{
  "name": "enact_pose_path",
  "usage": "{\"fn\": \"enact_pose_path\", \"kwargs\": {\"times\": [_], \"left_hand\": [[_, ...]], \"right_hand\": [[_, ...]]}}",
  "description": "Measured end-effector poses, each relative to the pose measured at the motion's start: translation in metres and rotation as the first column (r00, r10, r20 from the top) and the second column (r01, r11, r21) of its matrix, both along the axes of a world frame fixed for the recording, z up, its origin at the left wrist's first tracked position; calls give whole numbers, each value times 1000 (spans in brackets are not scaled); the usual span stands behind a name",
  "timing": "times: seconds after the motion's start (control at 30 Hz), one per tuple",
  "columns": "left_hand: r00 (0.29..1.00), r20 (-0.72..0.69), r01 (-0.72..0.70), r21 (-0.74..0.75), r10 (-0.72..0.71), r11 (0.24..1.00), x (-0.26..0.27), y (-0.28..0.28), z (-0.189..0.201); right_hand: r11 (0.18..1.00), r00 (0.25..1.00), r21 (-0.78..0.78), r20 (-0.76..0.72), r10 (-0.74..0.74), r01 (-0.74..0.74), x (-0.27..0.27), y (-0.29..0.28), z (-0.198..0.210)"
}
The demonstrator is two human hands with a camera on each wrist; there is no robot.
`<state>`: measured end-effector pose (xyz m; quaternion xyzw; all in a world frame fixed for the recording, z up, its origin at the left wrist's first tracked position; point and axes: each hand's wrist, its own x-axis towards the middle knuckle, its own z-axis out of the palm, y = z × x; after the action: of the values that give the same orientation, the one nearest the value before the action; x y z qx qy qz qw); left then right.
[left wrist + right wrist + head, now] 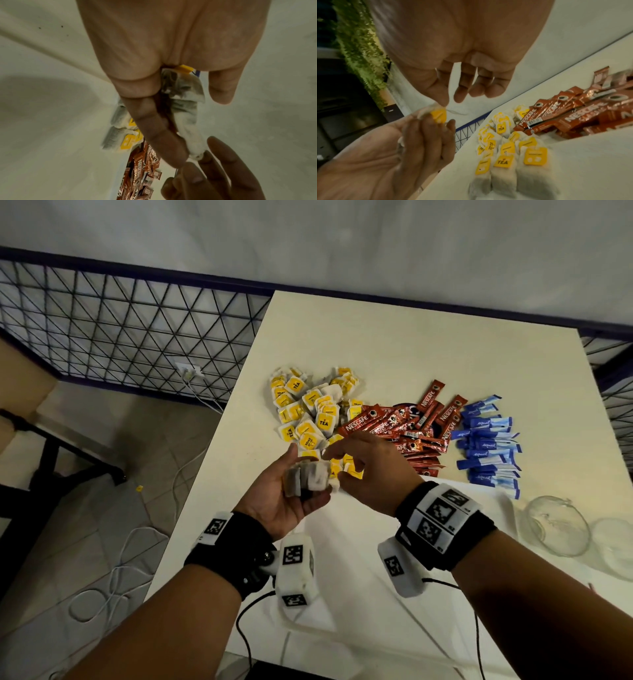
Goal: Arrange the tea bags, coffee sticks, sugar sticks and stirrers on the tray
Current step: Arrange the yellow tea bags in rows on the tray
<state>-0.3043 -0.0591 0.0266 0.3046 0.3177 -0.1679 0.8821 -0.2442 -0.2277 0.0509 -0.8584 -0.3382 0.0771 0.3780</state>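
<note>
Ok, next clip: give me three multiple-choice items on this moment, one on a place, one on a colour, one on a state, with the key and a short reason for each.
1. Where do the coffee sticks lie on the table?
A. between the loose tea bags and the sugar sticks
B. left of the tea bags
C. inside the glass jar

2. What colour are the sugar sticks?
A. green
B. blue and white
C. black

3. What is the left hand doing?
A. resting flat on the table
B. holding a bunch of tea bags
C. gripping a coffee stick

Key: 1 A, the red pile sits between the yellow-tagged and blue piles; 2 B, the head view shows it; 3 B, its fingers curl round the bags above the table.
</note>
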Motion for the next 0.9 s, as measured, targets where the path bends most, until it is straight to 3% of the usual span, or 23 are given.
{"fn": "enact_pose_path", "kwargs": {"times": [0.27,0.4,0.53,0.63,0.8,0.9], "left_hand": [[992,-109,77,67,-69,995,-4,-14,9],[994,-101,41,64,-35,997,-5,-19,9],[993,-91,-54,160,69,986,-5,-16,3],[994,7,-103,297,106,949,-4,-8,2],[954,188,118,483,-235,868,-2,-4,20],[948,171,106,624,-268,774,5,-9,20]], "right_hand": [[983,984,-89,62,169,-163,2,-5,12],[994,991,-80,-114,64,-74,1,-5,15],[1000,969,5,-248,-5,7,2,-6,14],[1000,951,-6,-309,-19,18,6,-7,15],[998,925,-16,-374,-66,64,8,-1,16],[990,910,-9,-394,-133,141,11,0,13]]}}
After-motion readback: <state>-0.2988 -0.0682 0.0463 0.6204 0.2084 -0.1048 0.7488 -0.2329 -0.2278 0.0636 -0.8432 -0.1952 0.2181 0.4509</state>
